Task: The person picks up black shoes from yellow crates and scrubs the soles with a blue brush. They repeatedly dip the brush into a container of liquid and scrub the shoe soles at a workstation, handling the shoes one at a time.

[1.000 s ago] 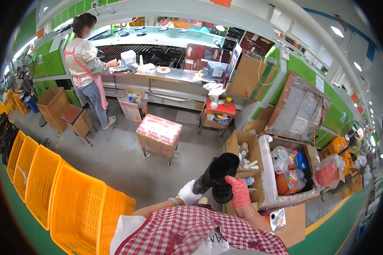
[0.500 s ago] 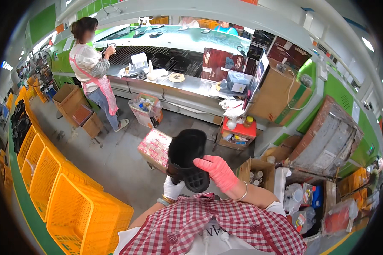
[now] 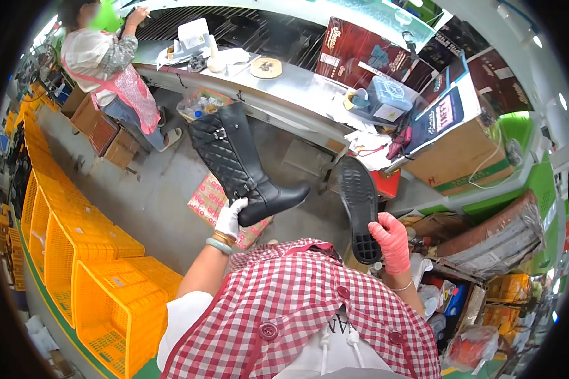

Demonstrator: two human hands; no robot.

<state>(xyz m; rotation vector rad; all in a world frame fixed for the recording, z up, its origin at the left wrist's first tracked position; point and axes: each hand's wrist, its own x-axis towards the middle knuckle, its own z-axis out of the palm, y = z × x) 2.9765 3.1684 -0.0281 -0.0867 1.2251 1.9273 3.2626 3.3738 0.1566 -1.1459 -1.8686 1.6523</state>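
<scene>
Holding two black boots, we keep our left hand [image 3: 229,218] clamped on the quilted boot [image 3: 240,164], right hand [image 3: 391,240] gripping the sole-up boot [image 3: 358,205] firmly.

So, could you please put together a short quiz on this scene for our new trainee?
1. True or false: the left hand holds the tall quilted black boot by its heel end, with the shaft pointing up and away.
2. Multiple choice: what faces the camera on the second boot, held by the right hand? A) its buckle B) its ridged sole C) its open top
3. Fill in: the stacked crates at the person's left are coloured ____.

Key:
1. True.
2. B: the ridged sole is turned toward the camera.
3. Orange-yellow.
</scene>
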